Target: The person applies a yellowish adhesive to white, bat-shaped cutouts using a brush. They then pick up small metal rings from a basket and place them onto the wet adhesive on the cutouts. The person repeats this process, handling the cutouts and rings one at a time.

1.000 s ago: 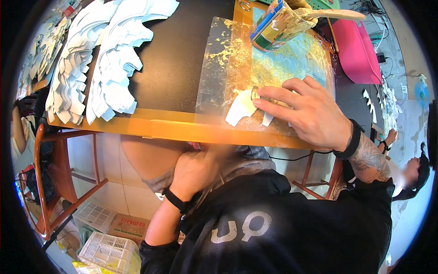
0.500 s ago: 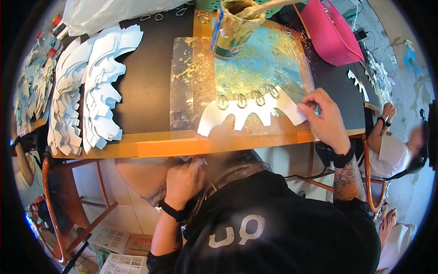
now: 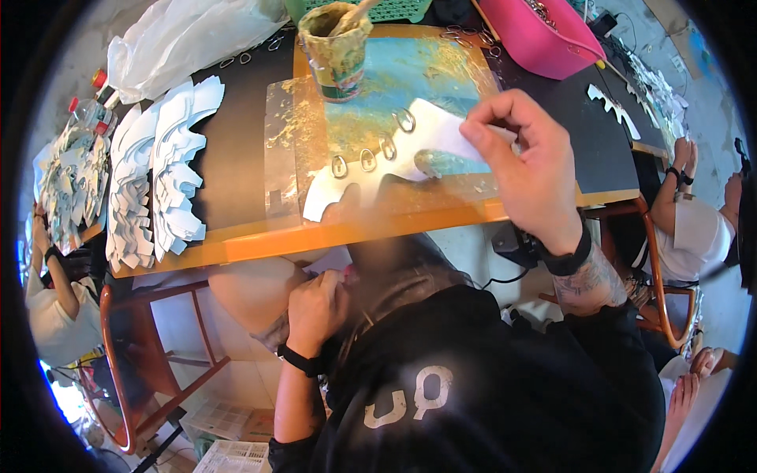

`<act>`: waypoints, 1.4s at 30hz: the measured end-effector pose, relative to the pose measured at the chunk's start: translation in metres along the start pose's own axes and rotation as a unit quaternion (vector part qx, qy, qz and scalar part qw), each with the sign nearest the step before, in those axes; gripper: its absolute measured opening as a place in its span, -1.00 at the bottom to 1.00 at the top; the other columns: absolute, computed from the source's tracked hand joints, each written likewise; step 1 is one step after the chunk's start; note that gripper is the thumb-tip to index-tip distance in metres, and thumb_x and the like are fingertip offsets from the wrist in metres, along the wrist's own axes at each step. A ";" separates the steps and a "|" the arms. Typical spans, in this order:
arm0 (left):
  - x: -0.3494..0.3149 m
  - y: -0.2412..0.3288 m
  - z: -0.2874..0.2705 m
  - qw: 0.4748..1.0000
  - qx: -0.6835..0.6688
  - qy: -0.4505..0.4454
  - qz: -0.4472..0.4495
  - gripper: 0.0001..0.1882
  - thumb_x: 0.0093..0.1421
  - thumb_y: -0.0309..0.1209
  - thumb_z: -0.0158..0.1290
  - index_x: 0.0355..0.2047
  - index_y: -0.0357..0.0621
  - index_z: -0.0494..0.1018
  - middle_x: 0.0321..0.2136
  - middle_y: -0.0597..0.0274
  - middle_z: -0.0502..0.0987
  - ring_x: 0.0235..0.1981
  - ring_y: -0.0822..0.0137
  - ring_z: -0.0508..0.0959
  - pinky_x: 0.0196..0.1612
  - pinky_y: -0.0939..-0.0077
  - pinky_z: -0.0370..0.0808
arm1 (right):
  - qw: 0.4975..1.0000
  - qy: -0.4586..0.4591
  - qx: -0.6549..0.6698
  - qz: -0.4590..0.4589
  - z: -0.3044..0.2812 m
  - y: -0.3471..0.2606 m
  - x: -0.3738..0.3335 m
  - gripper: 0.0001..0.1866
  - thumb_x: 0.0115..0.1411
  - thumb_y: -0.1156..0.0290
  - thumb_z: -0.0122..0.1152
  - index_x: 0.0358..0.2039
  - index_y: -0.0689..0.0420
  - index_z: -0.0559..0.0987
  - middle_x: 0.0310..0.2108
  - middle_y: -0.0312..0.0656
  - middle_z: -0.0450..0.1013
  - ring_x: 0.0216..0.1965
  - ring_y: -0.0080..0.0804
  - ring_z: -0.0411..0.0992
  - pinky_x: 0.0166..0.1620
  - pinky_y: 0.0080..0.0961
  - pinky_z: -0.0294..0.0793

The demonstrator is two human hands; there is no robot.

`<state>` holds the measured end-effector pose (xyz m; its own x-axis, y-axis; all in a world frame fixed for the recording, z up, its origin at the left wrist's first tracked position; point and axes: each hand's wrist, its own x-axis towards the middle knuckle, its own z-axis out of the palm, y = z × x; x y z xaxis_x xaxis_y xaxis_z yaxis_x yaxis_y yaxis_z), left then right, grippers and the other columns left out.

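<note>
My right hand (image 3: pixel 536 162) pinches the right end of a white scalloped strip (image 3: pixel 434 130) between thumb and fingers. That end is raised off the table, while the left end lies low near the front edge. Several metal rings (image 3: pixel 367 160) sit along its upper edge. Below the table edge, at my lap, my left hand (image 3: pixel 315 311) is closed; what it may hold is hidden. Behind the strip stands a tin (image 3: pixel 339 75) crusted with yellowish paste, a stick (image 3: pixel 359 13) leaning in it. A paste-smeared blue sheet (image 3: pixel 394 71) lies under the strip.
Stacks of white scalloped pieces (image 3: pixel 177 150) lie at the left, near a plastic bag (image 3: pixel 193 39). A pink bin (image 3: pixel 544 39) and a green basket (image 3: pixel 402 8) stand at the back. Co-workers sit at both sides. An orange-framed chair (image 3: pixel 142 323) is at lower left.
My right hand has lifted the strip's right end and drawn it up, tilting the strip. My left hand stays low and closed. The whole view has shifted somewhat.
</note>
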<state>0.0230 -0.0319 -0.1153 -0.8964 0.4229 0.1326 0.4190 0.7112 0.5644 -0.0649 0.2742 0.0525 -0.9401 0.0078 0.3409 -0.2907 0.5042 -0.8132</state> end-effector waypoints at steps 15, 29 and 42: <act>-0.043 0.027 -0.053 0.992 0.079 0.073 -0.059 -0.88 0.13 -0.66 0.05 -0.33 -0.19 0.46 -0.49 -0.01 0.54 -0.47 -0.07 0.56 -0.36 0.17 0.46 | 0.935 0.217 -0.273 0.058 -0.268 0.207 -0.006 -0.84 0.27 0.37 0.27 -0.29 0.21 0.67 -0.38 -0.09 0.63 -0.33 -0.22 0.61 -0.22 -0.34 0.54; -0.083 0.027 -0.144 0.968 0.183 0.157 -0.076 -0.88 0.21 -0.65 0.04 -0.25 -0.27 0.52 -0.47 -0.04 0.57 -0.50 -0.01 0.57 -0.39 0.23 0.46 | 0.911 0.103 -0.343 0.204 -0.281 0.217 -0.064 -0.55 0.26 0.04 0.33 -0.53 0.20 0.58 -0.61 -0.04 0.47 -0.53 -0.07 0.48 -0.40 -0.18 0.41; -0.058 0.002 -0.234 0.962 0.153 0.211 -0.080 -0.91 0.33 -0.47 0.06 -0.25 -0.25 0.49 -0.47 0.07 0.49 -0.42 0.22 0.52 -0.33 0.31 0.44 | 0.854 0.138 -0.463 0.193 -0.248 0.216 -0.065 -0.52 0.32 -0.06 0.16 -0.44 0.14 0.59 -0.43 0.05 0.55 -0.29 0.16 0.54 -0.24 0.00 0.47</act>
<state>0.0417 -0.1869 0.0688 -0.9048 0.0735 0.4194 0.2352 0.9074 0.3484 -0.0223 0.5971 -0.0286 -0.8188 0.4662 0.3349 0.4167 0.8840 -0.2118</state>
